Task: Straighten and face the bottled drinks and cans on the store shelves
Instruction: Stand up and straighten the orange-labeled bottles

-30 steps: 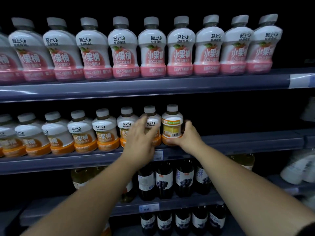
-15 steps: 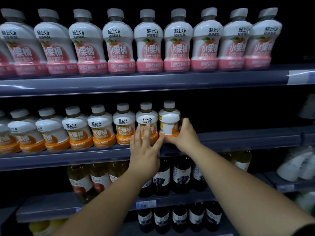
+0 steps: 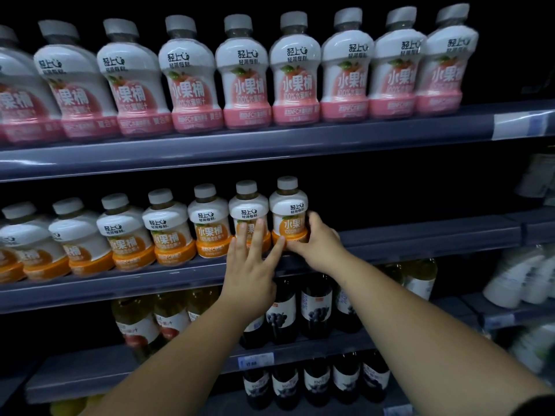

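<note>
Since a second ago the last white-and-orange plastic juice bottle [image 3: 288,212] has turned label-forward. It stands mid-frame on the grey middle shelf [image 3: 420,235]. The right hand [image 3: 319,248] grips its base, and the left hand [image 3: 250,265], fingers spread, steadies the neighbour bottle [image 3: 248,209]. Next, probably: release and check the row line.

The right hand [image 3: 319,247] covers the lower right side of the end orange bottle [image 3: 287,205], hiding its base there; just left of that bottle, straight fingers of the left hand [image 3: 249,271] hide the lower label of the neighbouring bottle [image 3: 248,205]; below it, both forearms [image 3: 192,340] cut across the dark grape bottles [image 3: 315,307]; far left of it, the orange row [image 3: 36,244] and the pink bottles [image 3: 18,103] above blur and run off the edge; the price tag [image 3: 255,362] below it is unreadable; white containers [image 3: 516,277] far right of it are smeared.
</note>
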{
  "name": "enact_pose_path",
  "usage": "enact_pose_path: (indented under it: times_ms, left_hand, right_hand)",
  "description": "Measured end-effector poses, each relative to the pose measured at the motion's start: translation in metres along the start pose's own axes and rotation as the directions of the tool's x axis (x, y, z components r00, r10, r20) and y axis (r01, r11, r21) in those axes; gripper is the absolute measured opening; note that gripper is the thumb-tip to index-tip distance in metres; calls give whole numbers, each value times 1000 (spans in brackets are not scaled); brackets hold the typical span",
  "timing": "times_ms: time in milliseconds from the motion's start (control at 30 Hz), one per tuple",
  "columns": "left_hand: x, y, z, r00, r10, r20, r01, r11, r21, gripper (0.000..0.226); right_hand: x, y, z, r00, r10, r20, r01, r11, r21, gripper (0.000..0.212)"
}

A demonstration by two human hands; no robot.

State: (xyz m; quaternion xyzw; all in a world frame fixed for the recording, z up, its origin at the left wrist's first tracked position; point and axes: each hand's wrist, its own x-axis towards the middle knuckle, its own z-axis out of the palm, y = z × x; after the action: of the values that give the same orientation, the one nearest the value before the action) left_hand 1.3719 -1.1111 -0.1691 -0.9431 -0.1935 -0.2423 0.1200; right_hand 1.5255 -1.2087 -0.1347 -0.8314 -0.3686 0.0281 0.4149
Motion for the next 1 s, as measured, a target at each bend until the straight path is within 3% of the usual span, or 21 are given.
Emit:
enact_pose_path:
  times_ms: [233,300,367,500,633,733,867,1000]
  left_hand:
    - [-14,-12,-7,996,-7,84,5,1000,25,93]
    - [-21,-22,-14,993,-44,111,40,999,36,91]
    - [-29,-34,-22,990,-84,113,77,995,63,92]
    - [-45,-65,-34,973,-160,164,145,985,98,90]
    - [-64,-94,-43,962,-206,179,192,977,94,90]
    - [-75,-113,-45,944,-246,221,235,969,74,90]
    - [-86,-133,-40,939,-226,260,226,974,29,88]
    - [-94,-139,-35,951,-201,235,207,978,-1,87]
  right_hand:
    - [-7,1,4,995,-40,-91,37,998,-41,85]
    - [-21,-2,10,958,-147,-246,111,982,-155,89]
    - [-36,-7,21,902,-311,-301,217,927,-306,90]
    - [-52,-31,56,878,-471,-84,367,775,-515,98]
    - [-61,-60,88,840,-537,84,477,654,-587,107]
    - [-63,-80,105,818,-528,226,542,580,-608,102]
    - [-69,-99,119,848,-393,355,528,578,-622,93]
    - [-73,-108,125,867,-344,361,499,591,-634,97]
